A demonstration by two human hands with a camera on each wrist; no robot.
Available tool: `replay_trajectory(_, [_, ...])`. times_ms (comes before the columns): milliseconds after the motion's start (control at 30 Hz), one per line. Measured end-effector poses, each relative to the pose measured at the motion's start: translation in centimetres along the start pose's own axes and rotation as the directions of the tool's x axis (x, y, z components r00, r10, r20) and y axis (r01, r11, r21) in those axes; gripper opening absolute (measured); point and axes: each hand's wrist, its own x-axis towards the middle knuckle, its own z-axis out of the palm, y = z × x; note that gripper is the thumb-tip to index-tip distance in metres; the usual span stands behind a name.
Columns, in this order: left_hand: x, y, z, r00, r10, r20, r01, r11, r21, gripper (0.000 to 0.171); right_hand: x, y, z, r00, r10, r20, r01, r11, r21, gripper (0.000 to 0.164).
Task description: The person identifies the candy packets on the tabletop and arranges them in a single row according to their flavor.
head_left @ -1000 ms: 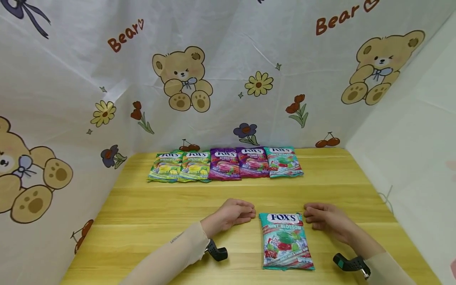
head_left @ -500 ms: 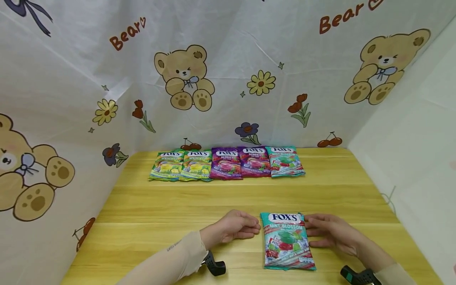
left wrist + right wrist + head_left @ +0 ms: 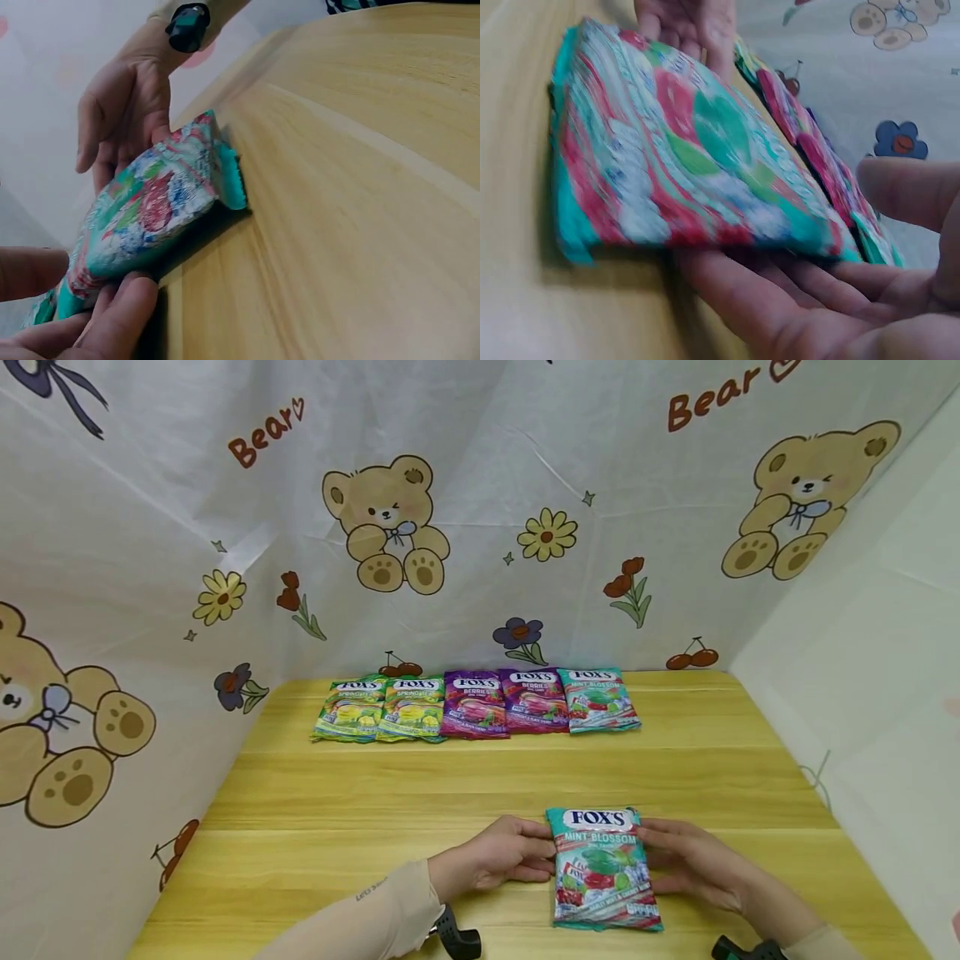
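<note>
A teal bag of Fox's Mint Blossom candy (image 3: 602,870) lies face up on the wooden table between the two hands. At its left edge is my left hand (image 3: 513,853), fingertips right against the side. My right hand (image 3: 693,867) meets the opposite edge. The left wrist view shows the left fingers (image 3: 124,307) tucked low against the candy bag (image 3: 154,206), the thumb apart from it. In the right wrist view, the right fingers (image 3: 742,289) reach beneath the bag's edge, and that thumb (image 3: 907,187) stands raised away from it.
Along the back of the table (image 3: 360,793) runs a row of candy bags: two yellow-green Spring Tea (image 3: 412,710), two purple Berries (image 3: 474,706) and one Mint Blossom (image 3: 598,702). Behind them hangs a bear-print cloth (image 3: 465,527). A white wall (image 3: 862,668) borders the right side.
Both hands have come down and closer to the front candy bag, the left moving right up to its edge, the right reaching its other edge. The bag has stayed in place.
</note>
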Motion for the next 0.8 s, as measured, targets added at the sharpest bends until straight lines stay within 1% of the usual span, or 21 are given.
replay_trajectory(67, [0.0, -0.1, 0.2, 0.999, 0.019, 0.048, -0.019, 1.0, -0.015, 0.045, 0.3, 0.2, 0.5, 1.0, -0.01, -0.017, 0.01, 1.0, -0.003, 0.081])
replay_trajectory(133, [0.0, -0.2, 0.4, 0.996, 0.035, 0.08, -0.032, 0.999, -0.038, 0.053, 0.7, 0.5, 1.0, 0.999, -0.028, -0.025, 0.028, 1.0, -0.005, 0.078])
replay_trajectory(233, [-0.1, -0.2, 0.5, 0.994, 0.047, 0.103, -0.04, 0.997, -0.07, 0.064, 1.0, 0.7, 1.5, 0.998, -0.053, -0.034, 0.053, 0.999, -0.011, 0.075])
replay_trajectory(300, [-0.1, -0.2, 0.7, 0.994, 0.051, 0.094, -0.043, 0.996, -0.077, 0.07, 1.1, 0.8, 1.8, 0.997, -0.069, -0.043, 0.068, 0.997, -0.023, 0.076])
replay_trajectory(433, [0.1, -0.2, 0.9, 0.993, 0.06, 0.099, -0.05, 0.994, -0.101, 0.075, 1.3, 0.7, 2.3, 0.994, -0.085, -0.068, 0.08, 0.995, -0.066, 0.08])
replay_trajectory(600, [0.4, -0.5, 1.0, 0.988, 0.077, 0.134, -0.061, 0.99, -0.124, 0.077, 1.6, 0.9, 2.8, 0.991, -0.084, -0.104, 0.072, 0.991, -0.112, 0.085])
replay_trajectory(667, [0.5, -0.6, 1.0, 0.987, 0.08, 0.142, -0.062, 0.989, -0.132, 0.077, 1.7, 1.1, 2.9, 0.991, -0.077, -0.114, 0.065, 0.992, -0.11, 0.086])
replay_trajectory(800, [0.5, -0.5, 0.9, 0.985, 0.079, 0.155, -0.052, 0.984, -0.17, 0.078, 1.8, 1.4, 3.1, 0.993, -0.064, -0.095, 0.061, 0.998, -0.032, 0.086])
